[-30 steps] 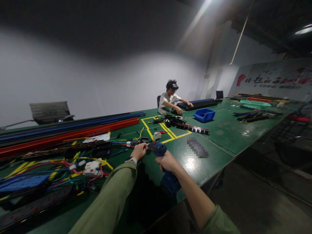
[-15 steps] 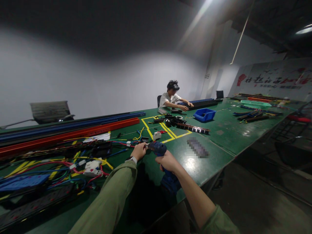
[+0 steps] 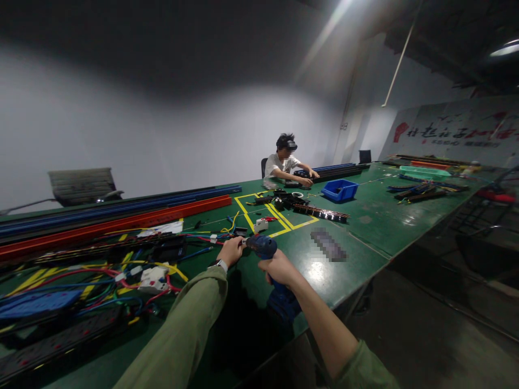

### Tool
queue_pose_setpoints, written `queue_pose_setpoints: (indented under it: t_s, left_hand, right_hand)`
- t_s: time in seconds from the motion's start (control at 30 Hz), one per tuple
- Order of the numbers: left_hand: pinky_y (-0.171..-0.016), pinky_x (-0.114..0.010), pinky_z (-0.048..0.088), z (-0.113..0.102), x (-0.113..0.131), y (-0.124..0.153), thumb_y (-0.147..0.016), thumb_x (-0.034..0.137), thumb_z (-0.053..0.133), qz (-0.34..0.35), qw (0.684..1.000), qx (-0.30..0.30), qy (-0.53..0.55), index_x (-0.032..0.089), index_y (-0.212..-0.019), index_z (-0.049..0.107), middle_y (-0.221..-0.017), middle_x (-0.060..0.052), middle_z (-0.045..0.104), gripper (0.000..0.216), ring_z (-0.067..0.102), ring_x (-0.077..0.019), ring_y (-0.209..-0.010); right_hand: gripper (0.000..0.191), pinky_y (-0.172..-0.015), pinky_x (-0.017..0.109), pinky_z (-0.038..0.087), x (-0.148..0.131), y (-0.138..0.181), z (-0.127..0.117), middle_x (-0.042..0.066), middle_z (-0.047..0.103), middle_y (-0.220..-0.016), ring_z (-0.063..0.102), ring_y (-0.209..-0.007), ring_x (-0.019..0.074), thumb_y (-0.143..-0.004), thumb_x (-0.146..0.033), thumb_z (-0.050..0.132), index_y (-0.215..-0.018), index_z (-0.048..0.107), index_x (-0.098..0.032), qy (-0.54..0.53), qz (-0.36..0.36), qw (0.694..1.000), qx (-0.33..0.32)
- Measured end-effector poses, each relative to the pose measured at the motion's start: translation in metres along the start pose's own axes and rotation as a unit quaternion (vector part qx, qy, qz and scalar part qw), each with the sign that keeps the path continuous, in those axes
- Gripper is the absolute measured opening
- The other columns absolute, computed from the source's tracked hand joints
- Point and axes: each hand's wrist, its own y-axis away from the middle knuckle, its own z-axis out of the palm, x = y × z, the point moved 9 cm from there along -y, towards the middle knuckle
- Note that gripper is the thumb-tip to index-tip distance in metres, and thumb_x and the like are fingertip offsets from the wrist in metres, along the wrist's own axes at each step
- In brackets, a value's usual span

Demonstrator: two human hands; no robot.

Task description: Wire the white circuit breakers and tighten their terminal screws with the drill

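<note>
A blue cordless drill (image 3: 263, 246) is in my right hand (image 3: 280, 267), whose fingers wrap round its grip. The drill's nose points left, toward my left hand (image 3: 231, 251). My left fingers are closed at the front end of the drill, around something too small to make out. Just beyond the drill lies a white breaker-like block (image 3: 260, 225) with red wire ends. Left of my left hand, red, blue and yellow wires (image 3: 101, 273) spread over the table, joined to another white block (image 3: 154, 279).
Long orange channels (image 3: 121, 221) and blue rails (image 3: 194, 193) lie along the table's far left side. A blue bin (image 3: 339, 190) stands beyond a blurred flat object (image 3: 328, 245). Across the table (image 3: 377, 232) a person (image 3: 279, 165) handles dark rails. Black power strips (image 3: 60, 343) lie near left.
My hands and the drill stay in nearly the same place. Across the table, the other person's hands have shifted slightly.
</note>
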Motion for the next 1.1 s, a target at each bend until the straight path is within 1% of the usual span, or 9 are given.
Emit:
queue_pose_setpoints:
  t_s: [0.37, 0.67, 0.87, 1.0, 1.1]
  left_hand:
    - [-0.091, -0.028, 0.04, 0.0063, -0.0054, -0.0031, -0.088, 0.021, 0.051, 0.028, 0.999, 0.012, 0.011, 0.023, -0.107, 0.065, -0.105, -0.007, 0.071, 0.023, 0.062, -0.0202, -0.104]
    - [-0.09, -0.028, 0.041, 0.0043, -0.0035, -0.0024, -0.088, 0.021, 0.051, 0.027, 0.999, 0.014, 0.01, 0.023, -0.106, 0.065, -0.106, -0.007, 0.07, 0.023, 0.062, -0.0198, -0.102]
    - [-0.091, -0.029, 0.042, 0.0005, -0.0021, -0.0003, -0.086, 0.018, 0.054, -0.001, 1.0, 0.004, 0.005, 0.022, -0.105, 0.066, -0.104, -0.007, 0.071, 0.023, 0.063, -0.0211, -0.102]
    - [-0.09, -0.028, 0.042, -0.0013, -0.0003, -0.0001, -0.085, 0.018, 0.055, 0.003, 1.0, 0.009, 0.001, 0.022, -0.103, 0.066, -0.103, -0.007, 0.071, 0.022, 0.063, -0.0209, -0.102]
    - [-0.091, -0.028, 0.042, 0.0007, -0.002, -0.0013, -0.085, 0.017, 0.054, 0.005, 1.0, 0.007, -0.002, 0.022, -0.104, 0.066, -0.103, -0.007, 0.071, 0.022, 0.063, -0.0209, -0.103]
  right_hand:
    - [0.027, -0.036, 0.018, 0.034, 0.0025, -0.0025, 0.0002, -0.009, 0.041, -0.043, 0.05, -0.034, 0.0118, -0.067, -0.012, 0.051, -0.092, 0.059, -0.016, -0.01, -0.012, 1.0, -0.002]
    - [0.027, -0.036, 0.019, 0.036, 0.0014, -0.0016, -0.0009, -0.009, 0.042, -0.042, 0.05, -0.034, 0.0124, -0.067, -0.011, 0.051, -0.093, 0.059, -0.016, -0.014, -0.006, 1.0, -0.012]
    - [0.028, -0.034, 0.019, 0.035, 0.003, -0.0034, -0.0004, -0.009, 0.04, -0.042, 0.05, -0.034, 0.0136, -0.067, -0.012, 0.051, -0.094, 0.059, -0.016, -0.016, -0.023, 1.0, -0.006]
    - [0.028, -0.034, 0.019, 0.034, 0.005, -0.0051, 0.0001, -0.01, 0.04, -0.042, 0.051, -0.034, 0.014, -0.067, -0.013, 0.051, -0.094, 0.059, -0.016, -0.017, -0.026, 1.0, -0.006]
    - [0.027, -0.034, 0.019, 0.034, 0.0068, -0.0056, 0.0, -0.009, 0.042, -0.042, 0.051, -0.034, 0.014, -0.067, -0.013, 0.052, -0.093, 0.058, -0.016, -0.017, -0.013, 1.0, -0.008]
